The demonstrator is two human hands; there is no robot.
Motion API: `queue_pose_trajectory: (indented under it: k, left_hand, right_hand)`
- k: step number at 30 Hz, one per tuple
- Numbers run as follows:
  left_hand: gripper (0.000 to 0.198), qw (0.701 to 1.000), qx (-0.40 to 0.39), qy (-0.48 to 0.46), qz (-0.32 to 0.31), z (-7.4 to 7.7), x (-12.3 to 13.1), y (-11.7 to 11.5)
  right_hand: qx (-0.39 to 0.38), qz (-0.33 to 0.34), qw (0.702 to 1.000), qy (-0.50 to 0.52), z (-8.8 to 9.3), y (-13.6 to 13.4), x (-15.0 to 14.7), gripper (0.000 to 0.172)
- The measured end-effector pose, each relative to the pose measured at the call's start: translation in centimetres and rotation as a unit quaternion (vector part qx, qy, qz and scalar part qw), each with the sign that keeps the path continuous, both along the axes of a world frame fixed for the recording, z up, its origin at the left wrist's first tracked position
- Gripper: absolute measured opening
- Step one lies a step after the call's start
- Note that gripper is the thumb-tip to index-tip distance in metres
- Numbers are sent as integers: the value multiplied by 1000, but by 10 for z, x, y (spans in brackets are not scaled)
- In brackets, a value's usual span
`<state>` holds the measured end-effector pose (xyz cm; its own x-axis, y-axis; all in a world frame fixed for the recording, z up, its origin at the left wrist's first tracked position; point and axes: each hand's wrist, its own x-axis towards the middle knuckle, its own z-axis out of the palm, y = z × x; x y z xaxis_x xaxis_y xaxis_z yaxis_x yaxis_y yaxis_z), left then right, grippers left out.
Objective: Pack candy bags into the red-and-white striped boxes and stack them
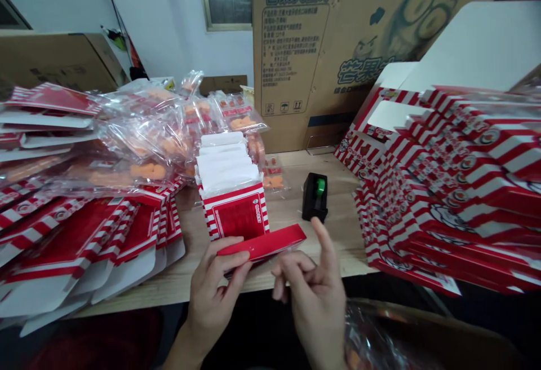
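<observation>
My left hand (222,280) grips the left end of a narrow red box (266,244), thumb below and fingers on top. The box is tilted, its right end higher. Close to its lower right side is my right hand (313,285), with the index finger stretched up and the other fingers curled. I see nothing held in it; whether it touches the box I cannot tell. Just beyond that fingertip stands a black tape dispenser (313,201) with a green core. Behind the box, a row of white-topped red-striped boxes (236,212) stands on the wooden table (287,209).
Flattened red-and-white cartons (97,240) lie piled at left, and more cartons (456,189) are stacked at right. Clear plastic packets with orange pieces (147,144) are heaped at the back left. A large cardboard box (296,60) stands behind. Another clear bag (372,336) is at lower right.
</observation>
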<state>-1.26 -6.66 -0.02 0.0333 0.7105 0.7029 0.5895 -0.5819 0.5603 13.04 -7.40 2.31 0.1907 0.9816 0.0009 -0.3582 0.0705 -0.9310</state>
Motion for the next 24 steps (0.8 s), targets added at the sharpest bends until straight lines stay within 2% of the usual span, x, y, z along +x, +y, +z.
queue_pose_trajectory:
  k: [2, 5, 9, 12, 15, 19, 21, 24]
  left_hand:
    - [17, 1000, -18, 18, -7, 7, -4, 0]
    - [19, 992, -66, 89, -60, 24, -12, 0]
    - [41, 949, -131, 256, -126, 47, -18, 3]
    - [43, 932, -150, 306, -128, 54, -17, 8]
    - [42, 937, -148, 296, -109, 53, -15, 11]
    - [45, 948, -150, 262, -98, 44, -18, 15]
    - [44, 963, -158, 200, -84, 36, -20, 20]
    - [39, 976, -194, 77, -59, 29, -20, 24]
  right_hand:
    - [-23, 5, 1000, -3, 4, 2, -11, 73]
    - [-35, 3, 999, -13, 1, 7, -13, 78]
    - [-45, 20, 999, -17, -1, 9, -6, 83]
    - [-52, 25, 998, -31, -6, 11, -4, 82]
    - [-60, 44, 995, -69, -23, 14, -2, 76]
    - [-36, 62, 986, -149, -58, 18, 13, 60]
    - [-17, 44, 974, -221, -75, 22, 26, 48]
    - [22, 28, 950, -311, -92, 28, 42, 42]
